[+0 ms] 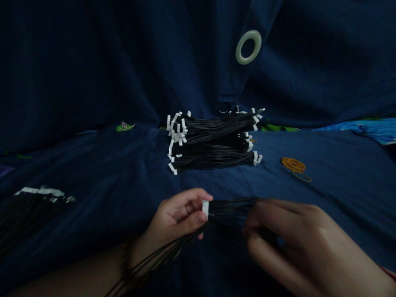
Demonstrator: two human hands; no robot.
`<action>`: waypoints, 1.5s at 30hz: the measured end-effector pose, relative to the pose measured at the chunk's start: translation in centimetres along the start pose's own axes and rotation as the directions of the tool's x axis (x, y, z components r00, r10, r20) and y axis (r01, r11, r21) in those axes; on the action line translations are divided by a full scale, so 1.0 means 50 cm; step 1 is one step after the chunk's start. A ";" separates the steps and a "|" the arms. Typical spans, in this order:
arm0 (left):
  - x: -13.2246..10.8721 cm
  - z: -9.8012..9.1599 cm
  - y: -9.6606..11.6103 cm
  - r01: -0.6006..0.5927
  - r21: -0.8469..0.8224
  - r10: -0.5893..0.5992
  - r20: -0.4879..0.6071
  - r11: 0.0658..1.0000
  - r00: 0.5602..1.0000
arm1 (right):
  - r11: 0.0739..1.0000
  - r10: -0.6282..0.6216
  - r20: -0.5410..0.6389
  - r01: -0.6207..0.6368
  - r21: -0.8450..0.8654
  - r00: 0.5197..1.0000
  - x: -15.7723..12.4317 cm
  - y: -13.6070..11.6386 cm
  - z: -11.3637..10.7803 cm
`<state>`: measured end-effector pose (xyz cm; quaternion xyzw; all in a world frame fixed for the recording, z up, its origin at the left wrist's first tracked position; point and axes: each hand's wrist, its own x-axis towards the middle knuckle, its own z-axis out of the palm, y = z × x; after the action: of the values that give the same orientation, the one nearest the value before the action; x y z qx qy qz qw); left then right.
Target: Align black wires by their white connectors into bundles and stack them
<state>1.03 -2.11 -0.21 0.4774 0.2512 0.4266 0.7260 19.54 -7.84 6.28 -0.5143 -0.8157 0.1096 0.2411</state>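
Observation:
Between the thumb and fingers of my left hand [182,214] is a white connector [205,207] on black wires. From it the wires [230,206] stretch right to my right hand [287,239], whose curled fingers pinch the strands; that hand is slightly blurred. More black wires trail from the left hand over the forearm toward the bottom edge. Beyond both hands lies a stack of black wire bundles [216,159] with white connectors at both ends.
Rubber bands [293,165] lie in a brownish-yellow pile at the right. Another wire bunch with white connectors [43,191] rests at the far left. Dark blue cloth [123,177] covers the surface and hangs behind, with a pale ring eyelet [238,53].

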 end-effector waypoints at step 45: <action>-0.005 0.006 -0.002 0.110 0.122 -0.108 -0.027 0.986 0.994 | 0.995 -0.069 -0.027 0.067 -0.074 0.997 0.002 0.008 0.039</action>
<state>1.19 -2.48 -0.18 0.5023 0.3102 0.3748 0.7149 18.84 -7.42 4.46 -0.4963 -0.8325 0.0638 0.2379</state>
